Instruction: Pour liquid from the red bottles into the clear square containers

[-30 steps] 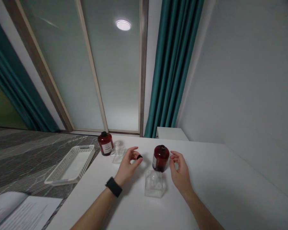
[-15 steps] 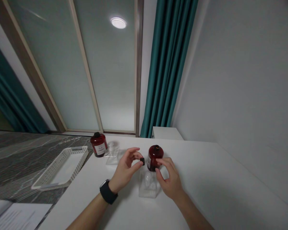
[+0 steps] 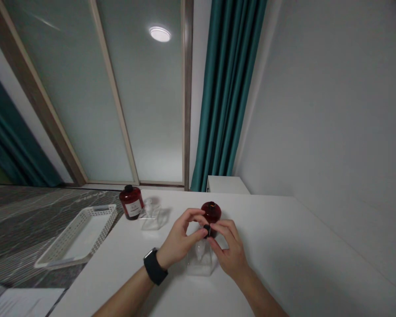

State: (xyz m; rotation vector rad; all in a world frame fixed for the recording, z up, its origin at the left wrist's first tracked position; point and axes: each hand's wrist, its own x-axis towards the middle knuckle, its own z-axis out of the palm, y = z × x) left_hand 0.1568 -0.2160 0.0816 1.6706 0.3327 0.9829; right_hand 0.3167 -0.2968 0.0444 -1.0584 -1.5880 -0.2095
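My left hand (image 3: 186, 233) pinches a small black bottle cap (image 3: 207, 230) between thumb and fingertips. From the other side, the thumb and forefinger of my right hand (image 3: 230, 248) close on the same cap. Right behind both hands a dark red glass bottle (image 3: 211, 211) stands uncapped, its lower part and label covered by my fingers. Below the cap, a clear plastic stand (image 3: 199, 266) with a clear rounded piece on it rests on the table, partly hidden by the hands.
At the table's far left stands a second red bottle (image 3: 131, 203), black-capped and labelled, beside another clear stand (image 3: 151, 222). A white perforated basket (image 3: 75, 237) lies left of the white table (image 3: 277, 264). Open pages (image 3: 26, 301) show at lower left.
My left hand has carried the cap right, in front of the bottle. My right hand has left the bottle's side and come in to the cap. The view has shifted slightly.
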